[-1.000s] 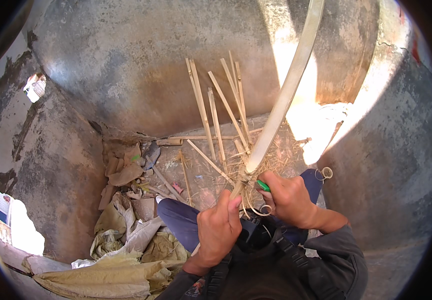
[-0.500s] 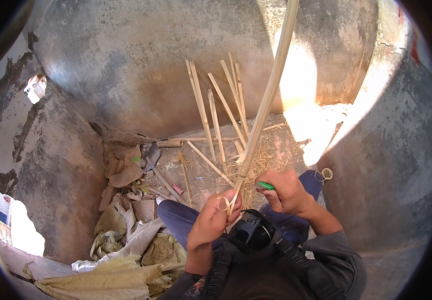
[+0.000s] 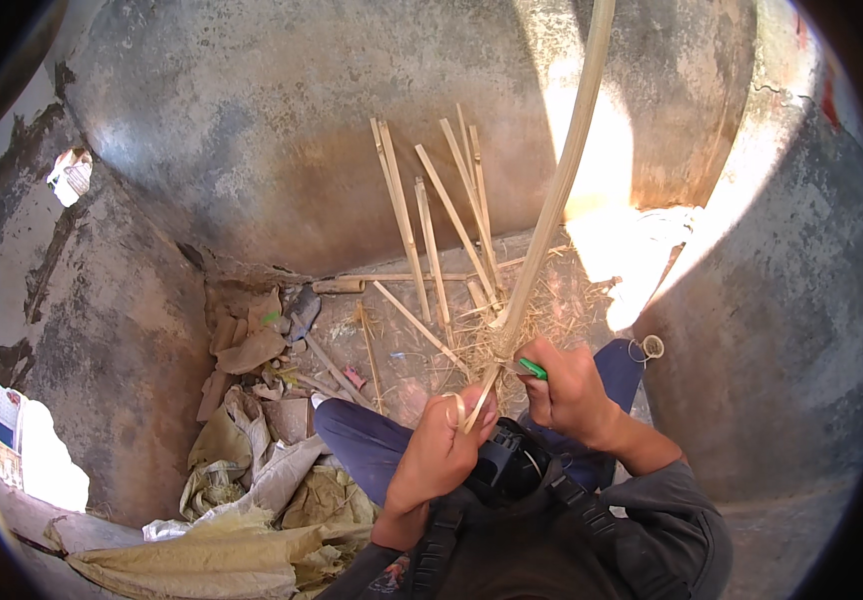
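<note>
A long pale bamboo strip (image 3: 562, 180) rises from my hands to the top edge of the view. My left hand (image 3: 442, 450) pinches its lower end, where a thin peeled sliver curls over my fingers. Just to the right, my right hand (image 3: 572, 390) grips a green-handled knife (image 3: 532, 368) whose blade meets the strip. Both hands sit above my knees in dark blue trousers (image 3: 372, 445).
Several split bamboo sticks (image 3: 432, 240) lean against the curved grey concrete wall (image 3: 252, 150). Shavings litter the ground (image 3: 542, 310). Crumpled sacks and cardboard scraps (image 3: 242, 480) lie to my left. A small roll of tape (image 3: 652, 347) rests by my right knee.
The bamboo strip has swung from leaning right to nearly upright. My left hand has slid closer to the right hand and now holds a peeled sliver.
</note>
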